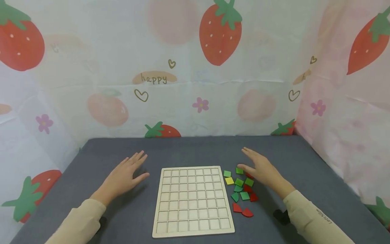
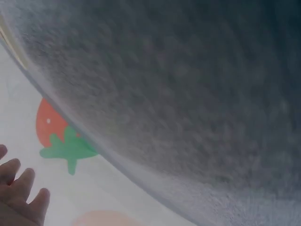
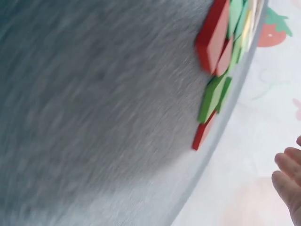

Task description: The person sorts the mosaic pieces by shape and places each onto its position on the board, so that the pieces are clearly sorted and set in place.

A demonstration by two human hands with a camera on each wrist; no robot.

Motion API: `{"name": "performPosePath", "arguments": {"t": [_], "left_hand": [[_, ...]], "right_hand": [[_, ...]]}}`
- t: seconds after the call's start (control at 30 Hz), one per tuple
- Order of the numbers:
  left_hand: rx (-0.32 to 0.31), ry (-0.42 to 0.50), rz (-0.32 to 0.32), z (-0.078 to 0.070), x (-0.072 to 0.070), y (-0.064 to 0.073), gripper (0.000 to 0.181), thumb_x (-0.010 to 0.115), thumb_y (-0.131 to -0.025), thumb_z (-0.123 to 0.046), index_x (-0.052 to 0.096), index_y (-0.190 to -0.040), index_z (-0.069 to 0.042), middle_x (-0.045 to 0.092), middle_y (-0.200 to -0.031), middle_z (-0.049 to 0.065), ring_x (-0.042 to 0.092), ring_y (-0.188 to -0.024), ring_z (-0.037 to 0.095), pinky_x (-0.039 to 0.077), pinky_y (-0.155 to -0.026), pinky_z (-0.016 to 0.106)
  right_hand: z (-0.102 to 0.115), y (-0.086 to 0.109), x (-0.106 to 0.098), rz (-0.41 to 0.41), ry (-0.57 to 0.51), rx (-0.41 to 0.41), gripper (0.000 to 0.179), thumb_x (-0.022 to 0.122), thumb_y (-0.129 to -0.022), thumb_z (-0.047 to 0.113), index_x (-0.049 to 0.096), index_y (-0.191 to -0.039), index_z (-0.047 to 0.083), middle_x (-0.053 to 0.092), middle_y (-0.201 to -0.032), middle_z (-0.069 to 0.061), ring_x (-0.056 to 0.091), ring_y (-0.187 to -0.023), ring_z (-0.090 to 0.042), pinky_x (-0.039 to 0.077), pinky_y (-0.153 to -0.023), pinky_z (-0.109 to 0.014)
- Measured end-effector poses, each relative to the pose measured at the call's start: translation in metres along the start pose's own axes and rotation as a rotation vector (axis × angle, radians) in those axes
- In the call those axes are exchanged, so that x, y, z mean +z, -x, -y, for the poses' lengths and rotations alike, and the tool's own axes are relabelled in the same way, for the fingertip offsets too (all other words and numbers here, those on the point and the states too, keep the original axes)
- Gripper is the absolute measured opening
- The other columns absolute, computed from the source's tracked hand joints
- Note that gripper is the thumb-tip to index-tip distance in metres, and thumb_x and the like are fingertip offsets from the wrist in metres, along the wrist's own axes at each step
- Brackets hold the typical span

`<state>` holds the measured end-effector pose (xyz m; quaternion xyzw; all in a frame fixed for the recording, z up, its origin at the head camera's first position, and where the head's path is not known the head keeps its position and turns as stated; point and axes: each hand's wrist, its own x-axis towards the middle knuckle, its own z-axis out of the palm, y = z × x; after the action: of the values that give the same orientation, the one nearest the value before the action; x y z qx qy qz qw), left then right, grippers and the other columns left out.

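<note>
A pale wooden board (image 1: 187,195) with a square grid lies flat on the dark table. To its left, my left hand (image 1: 125,174) hovers with fingers spread and holds nothing; its fingertips also show at the lower left of the left wrist view. My right hand (image 1: 264,169) is over the back of a scatter of small tiles, fingers extended and nothing in its grasp. Among the tiles are a yellow square (image 1: 229,181), green squares such as this one (image 1: 249,182), and red pieces, one with a rounded edge (image 1: 247,212). The right hand partly covers a red tile (image 1: 249,176).
The dark grey tabletop (image 1: 195,149) runs back to a hanging cloth (image 1: 213,84) printed with strawberries, flowers and hearts. More of this cloth hangs along both sides. Tiles lie close along the board's right edge, several of them touching or overlapping in view.
</note>
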<state>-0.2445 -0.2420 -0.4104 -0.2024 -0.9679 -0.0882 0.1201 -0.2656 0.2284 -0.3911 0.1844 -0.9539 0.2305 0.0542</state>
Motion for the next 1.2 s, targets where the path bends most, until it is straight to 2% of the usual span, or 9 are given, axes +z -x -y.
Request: {"name": "performPosePath", "arguments": {"t": [0.13,0.23,0.37,0.67,0.9,1.1,1.2], "left_hand": [[-0.045,0.076,0.029,-0.005,0.001,0.002,0.070,0.064,-0.095,-0.040,0.040,-0.150,-0.004,0.040,-0.155,0.023,0.040,-0.141,0.043,0.031,-0.117,0.058],[-0.109,0.150,0.064,-0.010,0.000,0.003,0.072,0.062,-0.095,-0.043,0.038,-0.152,-0.006,0.041,-0.154,0.022,0.040,-0.140,0.046,0.032,-0.114,0.061],[-0.197,0.264,0.114,-0.016,-0.003,0.003,0.077,0.061,-0.095,-0.048,0.035,-0.154,-0.005,0.042,-0.153,0.024,0.041,-0.138,0.048,0.037,-0.109,0.064],[-0.330,0.441,0.126,-0.031,-0.004,0.009,0.076,0.066,-0.093,-0.045,0.040,-0.149,0.000,0.054,-0.143,0.022,0.057,-0.126,0.040,0.048,-0.101,0.056],[-0.393,0.536,0.142,-0.042,-0.005,0.010,0.073,0.069,-0.091,-0.043,0.047,-0.145,0.002,0.060,-0.136,0.022,0.063,-0.120,0.035,0.054,-0.094,0.051],[-0.487,0.664,0.172,-0.050,-0.003,0.011,0.072,0.071,-0.090,-0.039,0.047,-0.144,0.003,0.061,-0.135,0.023,0.073,-0.092,0.026,0.058,-0.082,0.043],[-0.529,0.735,0.186,-0.054,-0.003,0.012,0.071,0.071,-0.091,-0.036,0.046,-0.144,0.004,0.059,-0.136,0.025,0.073,-0.092,0.026,0.059,-0.084,0.043]], "right_hand": [[0.003,0.000,0.004,-0.042,-0.056,0.001,0.067,0.069,-0.093,0.029,0.043,-0.148,0.000,0.041,-0.153,-0.024,0.039,-0.140,-0.046,0.038,-0.109,-0.064],[0.005,-0.001,0.008,-0.069,-0.100,0.006,0.064,0.071,-0.092,0.025,0.047,-0.146,0.001,0.045,-0.151,-0.023,0.041,-0.139,-0.045,0.039,-0.108,-0.063],[0.009,-0.002,0.011,-0.064,-0.156,0.030,0.062,0.073,-0.090,0.024,0.050,-0.144,0.002,0.048,-0.149,-0.022,0.045,-0.137,-0.044,0.044,-0.105,-0.060],[0.019,-0.005,0.016,-0.044,-0.284,0.180,0.056,0.074,-0.089,0.021,0.056,-0.138,0.000,0.059,-0.137,-0.023,0.058,-0.124,-0.040,0.054,-0.096,-0.051],[0.025,-0.009,0.023,-0.066,-0.338,0.268,0.051,0.075,-0.088,0.018,0.060,-0.134,0.000,0.065,-0.130,-0.021,0.062,-0.120,-0.037,0.056,-0.092,-0.048],[0.029,-0.014,0.026,-0.089,-0.396,0.338,0.048,0.076,-0.087,0.019,0.064,-0.130,0.001,0.067,-0.126,-0.021,0.063,-0.115,-0.036,0.057,-0.089,-0.046],[0.031,-0.016,0.028,-0.088,-0.417,0.363,0.047,0.076,-0.087,0.020,0.064,-0.129,0.001,0.067,-0.127,-0.020,0.063,-0.116,-0.036,0.056,-0.091,-0.048]]}}
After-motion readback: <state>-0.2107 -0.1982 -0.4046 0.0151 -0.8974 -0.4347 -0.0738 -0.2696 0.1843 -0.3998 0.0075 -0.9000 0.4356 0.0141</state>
